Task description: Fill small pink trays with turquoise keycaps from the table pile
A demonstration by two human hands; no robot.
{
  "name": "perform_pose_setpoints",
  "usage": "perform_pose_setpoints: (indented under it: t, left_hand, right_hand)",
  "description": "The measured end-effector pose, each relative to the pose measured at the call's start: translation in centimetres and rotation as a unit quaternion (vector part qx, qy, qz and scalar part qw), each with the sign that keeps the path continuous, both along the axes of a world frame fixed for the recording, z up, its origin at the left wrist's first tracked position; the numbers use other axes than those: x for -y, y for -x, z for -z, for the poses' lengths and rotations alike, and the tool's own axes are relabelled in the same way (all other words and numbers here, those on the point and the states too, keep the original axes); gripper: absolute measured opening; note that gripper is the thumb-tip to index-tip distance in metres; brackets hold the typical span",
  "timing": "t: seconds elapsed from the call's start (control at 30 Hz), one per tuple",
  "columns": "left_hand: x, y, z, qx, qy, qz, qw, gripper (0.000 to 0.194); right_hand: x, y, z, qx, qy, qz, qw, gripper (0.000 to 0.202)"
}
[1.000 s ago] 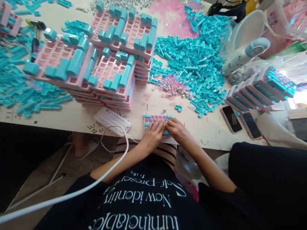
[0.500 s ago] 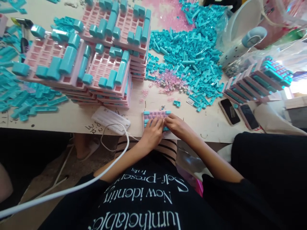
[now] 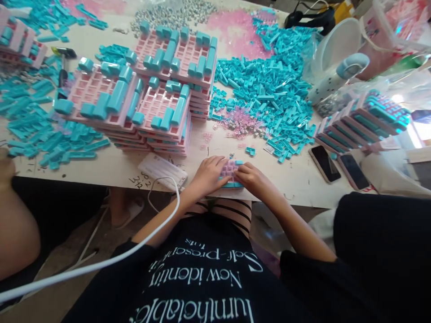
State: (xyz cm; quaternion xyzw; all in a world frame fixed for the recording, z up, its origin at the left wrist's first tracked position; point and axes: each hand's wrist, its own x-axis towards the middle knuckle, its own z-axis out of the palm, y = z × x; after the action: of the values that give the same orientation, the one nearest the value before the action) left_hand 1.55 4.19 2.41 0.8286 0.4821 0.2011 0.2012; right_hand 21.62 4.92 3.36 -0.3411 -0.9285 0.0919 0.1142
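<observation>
On the table's near edge lies a small pink-and-turquoise keyboard (image 3: 230, 168), with clear pink keys in the middle and turquoise keys along its edges. My left hand (image 3: 209, 176) is wrapped over its left end, thumb along the front and fingers toward the back, covering that part. The fingers of my right hand (image 3: 249, 176) are bent and pressed together at the right end; whatever is between them is hidden. Just behind the keyboard lie a tiny metallic piece (image 3: 231, 155) and a loose turquoise key (image 3: 250, 151).
Stacked pink frames (image 3: 158, 105) with turquoise keys rise at left. Behind lies a heap of turquoise pieces (image 3: 269, 94), with clear pink pieces (image 3: 240, 121) before it. Finished-looking keyboards (image 3: 363, 116) and two phones (image 3: 325, 163) are at right. A white cable (image 3: 134, 253) crosses my left arm.
My left hand has shifted from the keys' middle to the left end, spreading its thumb and fingers around it. My right hand stays at the right end. The view has tilted slightly.
</observation>
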Motion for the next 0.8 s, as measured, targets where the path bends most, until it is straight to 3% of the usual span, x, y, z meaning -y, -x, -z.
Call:
perform_pose_setpoints:
  t: [0.1,0.2,0.3,0.4,0.47,0.53,0.67,0.8]
  left_hand:
    - [-0.9,-0.2,-0.5,-0.042,0.036,0.016,0.998,0.06]
    - [-1.7,-0.6,-1.3,-0.095,0.07,0.03,0.993,0.055]
    - [-2.1,-0.9,-2.0,-0.135,0.077,0.025,0.988,0.045]
    - [-2.1,-0.9,-2.1,-0.132,0.077,0.007,0.988,0.045]
    - [-1.8,-0.7,-1.9,-0.115,0.098,-0.009,0.989,0.048]
    - [-1.5,-0.4,-1.6,-0.087,0.135,-0.026,0.987,0.051]
    - [-1.0,0.5,-1.4,-0.031,0.211,-0.052,0.976,0.055]
    - [-0.8,1.3,-1.4,-0.049,0.27,-0.078,0.959,0.053]
  right_hand:
    - [0.1,-0.7,0.0,-0.122,0.019,0.068,0.99,0.013]
    - [0.7,-1.4,-0.3,-0.204,0.083,0.183,0.958,0.016]
    - [1.8,-1.8,-0.6,-0.298,0.225,0.266,0.889,0.02]
    - [2.9,-1.4,-0.9,-0.409,0.357,0.268,0.796,0.025]
    - [3.5,-0.9,-0.9,-0.454,0.393,0.26,0.756,0.027]
    - [3.9,-0.4,-0.7,-0.475,0.399,0.257,0.741,0.03]
    - [4.5,0.4,0.4,-0.472,0.386,0.285,0.739,0.026]
    - [5.2,1.0,1.7,-0.483,0.363,0.326,0.727,0.026]
